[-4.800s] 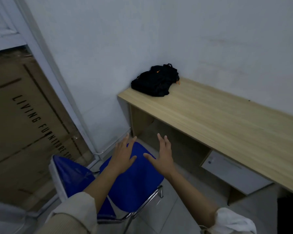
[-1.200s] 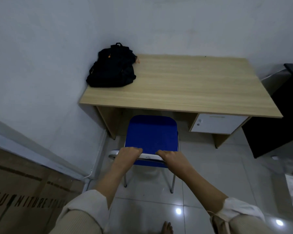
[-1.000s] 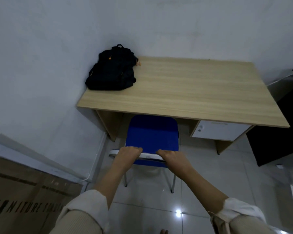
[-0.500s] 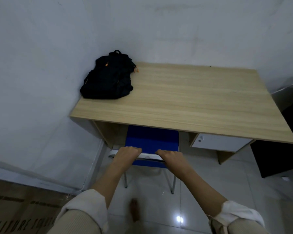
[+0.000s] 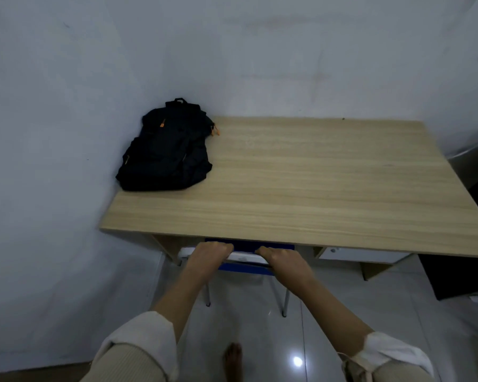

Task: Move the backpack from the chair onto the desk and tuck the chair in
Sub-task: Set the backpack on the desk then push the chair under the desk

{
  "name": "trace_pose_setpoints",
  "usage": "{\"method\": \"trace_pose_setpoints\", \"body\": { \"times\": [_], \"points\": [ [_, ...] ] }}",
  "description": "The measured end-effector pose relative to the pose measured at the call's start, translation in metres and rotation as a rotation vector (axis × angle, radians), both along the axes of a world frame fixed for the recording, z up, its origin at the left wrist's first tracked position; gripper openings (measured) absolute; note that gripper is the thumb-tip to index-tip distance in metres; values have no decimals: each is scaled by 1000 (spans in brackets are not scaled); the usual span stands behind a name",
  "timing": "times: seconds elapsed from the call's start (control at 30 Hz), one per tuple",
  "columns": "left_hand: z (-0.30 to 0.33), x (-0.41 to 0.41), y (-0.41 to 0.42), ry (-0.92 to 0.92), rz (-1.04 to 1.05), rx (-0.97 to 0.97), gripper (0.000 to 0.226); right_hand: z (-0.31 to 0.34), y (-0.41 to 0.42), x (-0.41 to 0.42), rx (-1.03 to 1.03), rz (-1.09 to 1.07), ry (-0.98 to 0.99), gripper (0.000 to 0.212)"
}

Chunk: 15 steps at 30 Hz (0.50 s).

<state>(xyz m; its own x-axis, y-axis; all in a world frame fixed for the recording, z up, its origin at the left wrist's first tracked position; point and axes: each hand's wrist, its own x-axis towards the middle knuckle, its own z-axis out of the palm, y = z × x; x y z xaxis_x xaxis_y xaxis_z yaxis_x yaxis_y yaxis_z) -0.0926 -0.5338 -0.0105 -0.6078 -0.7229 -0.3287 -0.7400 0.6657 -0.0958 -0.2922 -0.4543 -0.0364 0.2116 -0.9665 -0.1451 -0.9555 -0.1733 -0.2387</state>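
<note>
A black backpack (image 5: 164, 150) with small orange zip pulls lies flat on the far left corner of the light wooden desk (image 5: 301, 188), against the wall. The blue chair (image 5: 246, 267) stands under the desk's front edge, so only a thin strip of its blue seat and the white top edge of its backrest show, with two metal legs below. My left hand (image 5: 209, 256) and my right hand (image 5: 282, 260) both grip the top of the backrest, side by side, close to the desk edge.
White walls close off the left and back. A white drawer unit (image 5: 362, 255) hangs under the desk's right side. A dark cabinet (image 5: 464, 260) stands to the right. The floor is glossy pale tile (image 5: 342, 326), with my bare foot (image 5: 233, 359) on it.
The chair has slid forward under the desk, both hands staying on its backrest. Much more of the blue seat showed a second ago. I have stepped closer to the desk.
</note>
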Motion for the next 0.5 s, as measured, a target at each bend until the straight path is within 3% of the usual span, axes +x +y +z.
{"method": "trace_pose_setpoints", "body": {
  "times": [0.5],
  "points": [
    [-7,1,-20,35,-53,24,35,7,-13,-4,15,32,45,40]
  ]
}}
